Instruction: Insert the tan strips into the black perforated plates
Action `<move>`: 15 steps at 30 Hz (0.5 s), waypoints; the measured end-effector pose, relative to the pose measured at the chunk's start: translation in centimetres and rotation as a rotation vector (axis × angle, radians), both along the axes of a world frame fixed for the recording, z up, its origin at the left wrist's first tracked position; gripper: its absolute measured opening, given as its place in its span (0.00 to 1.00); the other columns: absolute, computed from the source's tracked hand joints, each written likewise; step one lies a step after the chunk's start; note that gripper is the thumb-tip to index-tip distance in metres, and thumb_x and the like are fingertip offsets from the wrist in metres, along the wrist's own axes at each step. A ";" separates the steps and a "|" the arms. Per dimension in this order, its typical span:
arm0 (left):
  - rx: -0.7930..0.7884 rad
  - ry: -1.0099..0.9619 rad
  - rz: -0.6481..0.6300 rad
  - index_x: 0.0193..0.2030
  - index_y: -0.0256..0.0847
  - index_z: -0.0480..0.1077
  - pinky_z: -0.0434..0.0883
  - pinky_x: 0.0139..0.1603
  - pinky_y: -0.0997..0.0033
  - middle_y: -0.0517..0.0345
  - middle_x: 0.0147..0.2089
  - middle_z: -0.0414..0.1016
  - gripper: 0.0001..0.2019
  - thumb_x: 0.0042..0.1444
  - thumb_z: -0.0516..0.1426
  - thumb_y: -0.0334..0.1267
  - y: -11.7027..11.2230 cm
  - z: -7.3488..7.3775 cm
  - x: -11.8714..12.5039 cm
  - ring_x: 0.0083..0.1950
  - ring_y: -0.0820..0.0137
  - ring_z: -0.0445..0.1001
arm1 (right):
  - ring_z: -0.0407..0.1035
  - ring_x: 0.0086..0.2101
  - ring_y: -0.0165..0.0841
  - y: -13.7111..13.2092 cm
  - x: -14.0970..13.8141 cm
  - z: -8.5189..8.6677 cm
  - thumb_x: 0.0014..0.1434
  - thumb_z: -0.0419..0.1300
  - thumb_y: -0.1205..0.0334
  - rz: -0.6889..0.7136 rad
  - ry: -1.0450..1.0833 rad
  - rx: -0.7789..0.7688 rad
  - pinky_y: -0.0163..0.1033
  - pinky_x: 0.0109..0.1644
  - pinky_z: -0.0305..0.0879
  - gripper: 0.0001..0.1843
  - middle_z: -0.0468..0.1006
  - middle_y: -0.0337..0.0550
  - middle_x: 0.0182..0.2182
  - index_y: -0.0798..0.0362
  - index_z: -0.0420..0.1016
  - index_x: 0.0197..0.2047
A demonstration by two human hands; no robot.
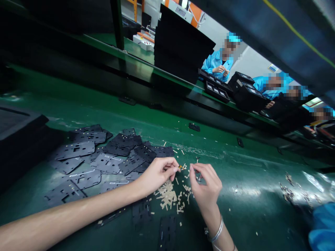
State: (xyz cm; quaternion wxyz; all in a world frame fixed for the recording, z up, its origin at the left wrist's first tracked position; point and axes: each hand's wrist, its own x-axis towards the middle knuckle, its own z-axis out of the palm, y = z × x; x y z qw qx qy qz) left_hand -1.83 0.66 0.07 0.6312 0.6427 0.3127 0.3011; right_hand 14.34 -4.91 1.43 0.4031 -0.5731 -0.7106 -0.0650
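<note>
Head view: the left hand [156,176] pinches a tiny strip [179,167]; the right hand's [206,187] grip is unclear. A careless brush could scatter the loose strips [167,197].

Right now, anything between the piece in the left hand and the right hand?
Nothing blocks it. The small orange-tipped piece pinched in the left hand faces the right hand across a narrow gap. Only loose tan strips lie there, flat on the green belt below.
</note>
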 end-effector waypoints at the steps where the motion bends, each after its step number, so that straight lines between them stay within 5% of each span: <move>1: -0.121 -0.073 -0.044 0.30 0.36 0.65 0.55 0.20 0.80 0.64 0.20 0.65 0.09 0.56 0.50 0.38 0.2 0.0 0.0 0.18 0.79 0.57 | 0.69 0.30 0.31 0.1 0.4 0.2 0.53 0.57 0.73 0.002 0.023 -0.018 0.38 0.34 0.66 0.07 0.76 0.43 0.28 0.53 0.74 0.33; 7: -0.582 -0.392 -0.288 0.28 0.37 0.58 0.43 0.15 0.80 0.64 0.19 0.62 0.10 0.57 0.50 0.41 0.6 -0.5 0.0 0.15 0.82 0.50 | 0.67 0.28 0.31 0.1 0.5 0.6 0.54 0.56 0.73 0.170 0.110 -0.151 0.37 0.30 0.63 0.09 0.76 0.43 0.28 0.52 0.74 0.35; 15: -0.785 -0.445 -0.528 0.25 0.37 0.57 0.41 0.16 0.78 0.63 0.17 0.58 0.08 0.55 0.50 0.33 0.8 -0.3 -0.3 0.16 0.81 0.48 | 0.68 0.29 0.31 -0.7 -0.9 1.2 0.50 0.59 0.77 0.315 0.109 -0.087 0.39 0.33 0.65 0.12 0.75 0.41 0.27 0.52 0.72 0.36</move>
